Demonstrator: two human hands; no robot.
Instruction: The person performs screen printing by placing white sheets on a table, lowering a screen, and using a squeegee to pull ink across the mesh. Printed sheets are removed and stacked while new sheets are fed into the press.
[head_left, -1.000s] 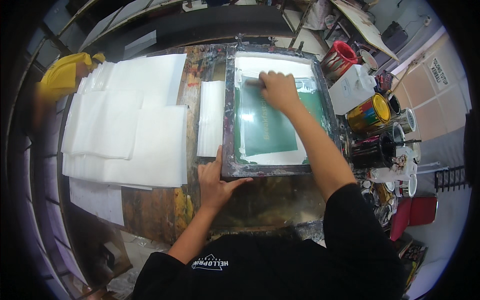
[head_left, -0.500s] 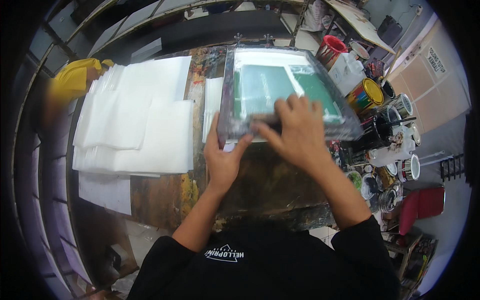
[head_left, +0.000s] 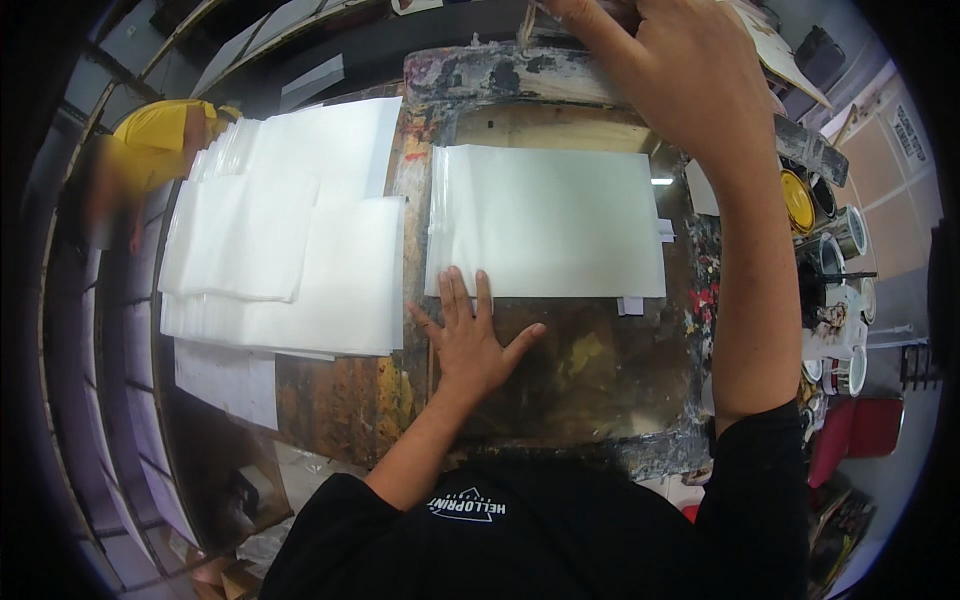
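My left hand point(head_left: 468, 345) lies flat with fingers spread, its fingertips on the lower left edge of a whitish, translucent sheet or bag point(head_left: 550, 225). That sheet rests on a brown, glossy board point(head_left: 570, 370). At the top of the view, my right hand point(head_left: 690, 75) is closed round what looks like a wooden squeegee point(head_left: 528, 28); its fingertips are partly cut off. Beside and beneath that hand, the ink-stained printing screen frame point(head_left: 490, 78) stands raised, its near bar high above the board. The screen's mesh is out of sight.
A thick stack of white sheets or bags point(head_left: 290, 230) lies to the left. Paint cans, one with a yellow lid point(head_left: 797, 200), crowd the right side. A red chair point(head_left: 860, 440) is at the lower right. A person in yellow point(head_left: 155, 140) is at the far left.
The screen frame has swung up off the board, uncovering the whitish sheet. My right hand has moved up and away; my left has let go of the frame and dropped onto the sheet's edge.
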